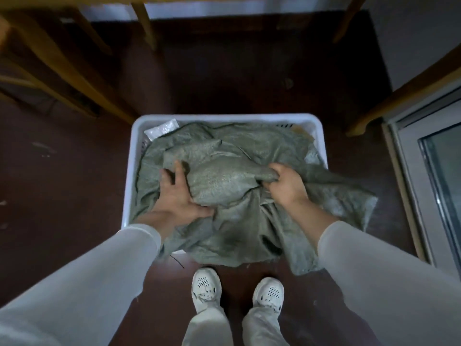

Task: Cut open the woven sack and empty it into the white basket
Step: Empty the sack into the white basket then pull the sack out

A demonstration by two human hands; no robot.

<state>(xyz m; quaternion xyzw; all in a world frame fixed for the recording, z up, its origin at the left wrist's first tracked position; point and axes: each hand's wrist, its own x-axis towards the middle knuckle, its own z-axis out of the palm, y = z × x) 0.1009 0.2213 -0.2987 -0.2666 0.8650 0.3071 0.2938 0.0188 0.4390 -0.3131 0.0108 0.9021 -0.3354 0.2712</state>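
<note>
A grey-green woven sack [224, 156] lies crumpled over the white basket [129, 176] on the dark floor and spills over its near and right rims. My left hand [177, 198] presses flat on the sack's left side, fingers spread, thumb tucked under a bulge of fabric. My right hand [284, 183] grips a bunched fold of the sack at the right. What lies under the sack is hidden, apart from a clear plastic packet [162, 128] in the basket's far left corner.
Wooden furniture legs [144, 23] stand at the back and left. A wooden rail [399, 96] and a glass-fronted cabinet [436, 171] flank the right. My two white shoes [237, 290] stand just before the basket.
</note>
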